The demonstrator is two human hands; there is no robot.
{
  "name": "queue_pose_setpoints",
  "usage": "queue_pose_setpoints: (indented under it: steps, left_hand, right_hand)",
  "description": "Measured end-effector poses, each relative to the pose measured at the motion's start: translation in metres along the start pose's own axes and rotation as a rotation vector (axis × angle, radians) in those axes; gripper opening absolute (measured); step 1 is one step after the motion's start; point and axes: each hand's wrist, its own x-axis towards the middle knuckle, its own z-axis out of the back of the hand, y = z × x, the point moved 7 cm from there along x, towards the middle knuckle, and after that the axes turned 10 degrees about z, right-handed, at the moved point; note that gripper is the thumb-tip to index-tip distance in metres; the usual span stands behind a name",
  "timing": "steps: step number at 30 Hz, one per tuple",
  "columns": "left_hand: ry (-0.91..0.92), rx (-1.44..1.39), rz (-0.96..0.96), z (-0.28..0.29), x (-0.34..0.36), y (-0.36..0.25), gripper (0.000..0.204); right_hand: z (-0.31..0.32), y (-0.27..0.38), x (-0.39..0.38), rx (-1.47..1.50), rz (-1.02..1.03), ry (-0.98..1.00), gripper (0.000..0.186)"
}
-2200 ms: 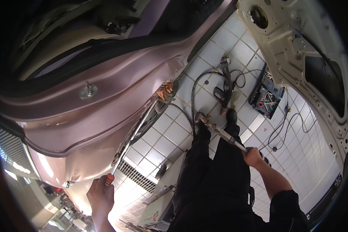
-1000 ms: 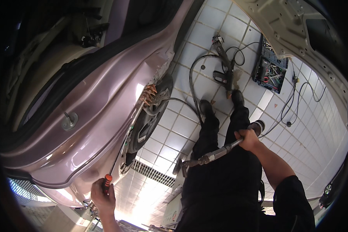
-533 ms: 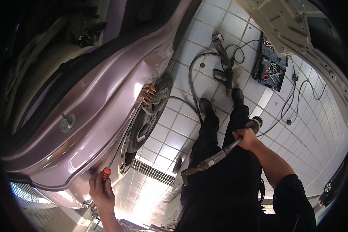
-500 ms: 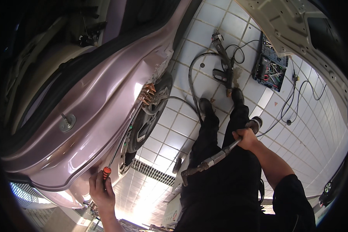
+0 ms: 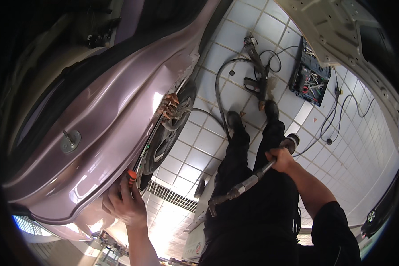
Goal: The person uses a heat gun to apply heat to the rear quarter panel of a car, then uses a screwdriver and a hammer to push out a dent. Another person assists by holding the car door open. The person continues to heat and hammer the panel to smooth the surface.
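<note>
My left hand [image 5: 127, 206] is closed around the orange handle of a screwdriver [image 5: 131, 174]. It sits against the lower edge of the pinkish car body panel [image 5: 106, 155], and the shaft is mostly hidden there. A long metal slide hammer [image 5: 246, 184] hangs slantwise in front of my legs, its hooked end at the lower left. My right hand [image 5: 281, 158] wraps around its rod beside the round end piece. Farther along the panel's edge, a copper-coloured clamp [image 5: 167, 107] with a thick cable is attached, close to the wheel [image 5: 164, 146].
A black gun-shaped tool [image 5: 255, 84] with a thick cable [image 5: 218, 88] lies on the tiled floor ahead of my shoes. An open toolbox [image 5: 312, 84] full of tools stands to its right. Thin cords [image 5: 330, 124] cross the floor, and a bare metal panel [image 5: 332, 26] rises at the upper right.
My left hand has moved right and up along the panel's edge with the screwdriver, whose shaft was in view before. My right hand and the slide hammer have barely moved.
</note>
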Motion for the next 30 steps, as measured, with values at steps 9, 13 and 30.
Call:
queue_pose_setpoints:
  steps: [9,13,30]
  left_hand:
    - [0.076,-0.050,0.015,0.001,-0.007,-0.004,0.036]
    - [0.776,-1.078,0.172,-0.022,-0.080,-0.084,0.067]
    - [0.415,-2.654,0.602,0.182,-0.039,-0.237,0.036]
  right_hand:
    - [-0.006,0.004,0.003,-0.020,0.022,0.063,0.032]
    - [-0.003,0.016,0.010,-0.035,0.001,0.144,0.026]
    - [0.170,0.112,-0.117,0.410,0.533,0.105,0.050]
